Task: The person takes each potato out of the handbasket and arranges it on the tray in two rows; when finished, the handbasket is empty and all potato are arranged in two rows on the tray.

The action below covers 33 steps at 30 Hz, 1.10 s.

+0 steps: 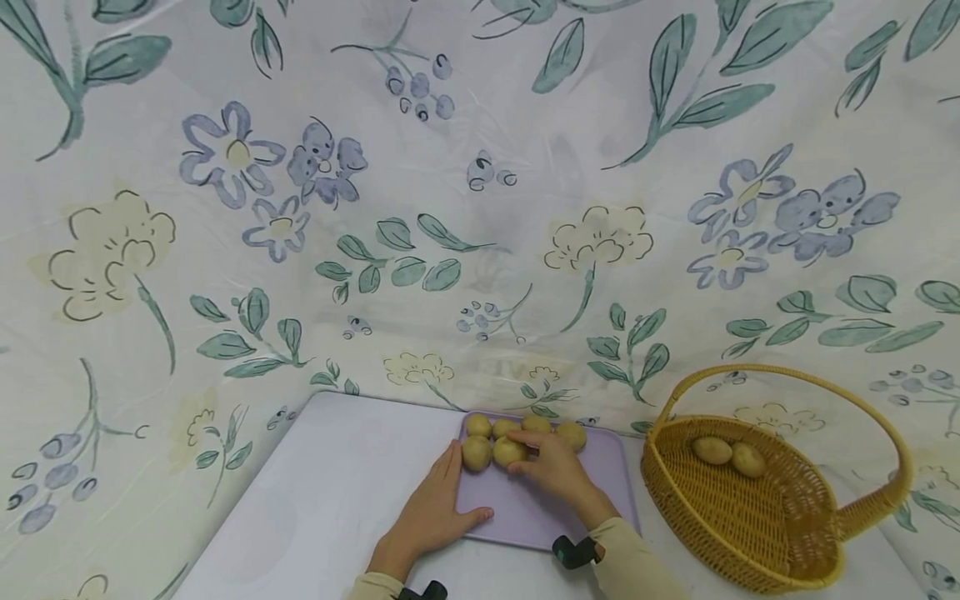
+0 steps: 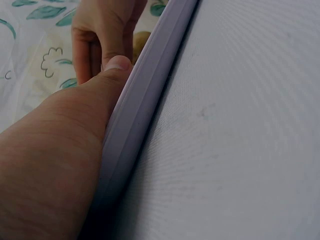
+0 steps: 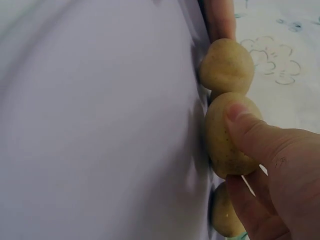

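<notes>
My right hand (image 1: 558, 471) pinches a potato (image 3: 225, 135) between thumb and fingers, at the front row on the lilac tray (image 1: 517, 512). Just left of it sits another potato (image 1: 476, 454), close to my left hand (image 1: 435, 508). That hand lies along the tray's left side with its fingers straight and its thumb stretched over the tray surface. In the left wrist view, the thumb (image 2: 117, 65) is at the tray's rim. Behind the front pair, several potatoes (image 1: 570, 435) form a row along the tray's far edge, partly covered by my right fingers.
To the right of the tray stands a woven basket (image 1: 750, 533) with a tall handle, and two potatoes (image 1: 712, 450) lie inside it. Both rest on a white table (image 1: 330, 467). A floral cloth (image 1: 480, 208) hangs behind the table.
</notes>
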Motion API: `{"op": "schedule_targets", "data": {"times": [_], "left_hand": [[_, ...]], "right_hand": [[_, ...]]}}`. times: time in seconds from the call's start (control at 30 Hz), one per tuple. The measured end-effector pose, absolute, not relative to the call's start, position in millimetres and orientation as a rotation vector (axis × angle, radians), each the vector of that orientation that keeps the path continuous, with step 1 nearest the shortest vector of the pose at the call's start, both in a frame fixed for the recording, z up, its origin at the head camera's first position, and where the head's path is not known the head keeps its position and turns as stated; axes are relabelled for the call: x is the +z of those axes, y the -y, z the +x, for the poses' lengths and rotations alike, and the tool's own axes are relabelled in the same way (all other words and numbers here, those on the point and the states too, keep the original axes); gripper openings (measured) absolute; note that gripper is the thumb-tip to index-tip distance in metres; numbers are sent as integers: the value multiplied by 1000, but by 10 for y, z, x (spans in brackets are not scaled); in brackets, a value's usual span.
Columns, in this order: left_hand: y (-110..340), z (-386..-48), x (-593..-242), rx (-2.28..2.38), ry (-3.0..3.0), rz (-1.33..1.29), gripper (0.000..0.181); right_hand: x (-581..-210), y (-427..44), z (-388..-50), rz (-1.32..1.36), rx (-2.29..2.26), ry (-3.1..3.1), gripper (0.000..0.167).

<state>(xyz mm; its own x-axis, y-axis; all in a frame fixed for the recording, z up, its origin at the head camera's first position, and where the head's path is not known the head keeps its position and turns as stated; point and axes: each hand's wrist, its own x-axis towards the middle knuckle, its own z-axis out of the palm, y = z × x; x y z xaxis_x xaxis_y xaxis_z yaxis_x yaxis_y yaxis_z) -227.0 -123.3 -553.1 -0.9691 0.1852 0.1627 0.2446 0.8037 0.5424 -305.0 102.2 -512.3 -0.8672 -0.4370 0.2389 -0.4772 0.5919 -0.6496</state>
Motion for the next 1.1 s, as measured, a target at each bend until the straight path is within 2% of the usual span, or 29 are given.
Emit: {"op": "schedule_targets", "data": {"times": [1.1], "left_hand": [[1237, -2298, -5572, -894, 2905, -334, 120]], "right_hand": [[-5204, -965, -3004, 746, 1081, 2695, 53]]}}
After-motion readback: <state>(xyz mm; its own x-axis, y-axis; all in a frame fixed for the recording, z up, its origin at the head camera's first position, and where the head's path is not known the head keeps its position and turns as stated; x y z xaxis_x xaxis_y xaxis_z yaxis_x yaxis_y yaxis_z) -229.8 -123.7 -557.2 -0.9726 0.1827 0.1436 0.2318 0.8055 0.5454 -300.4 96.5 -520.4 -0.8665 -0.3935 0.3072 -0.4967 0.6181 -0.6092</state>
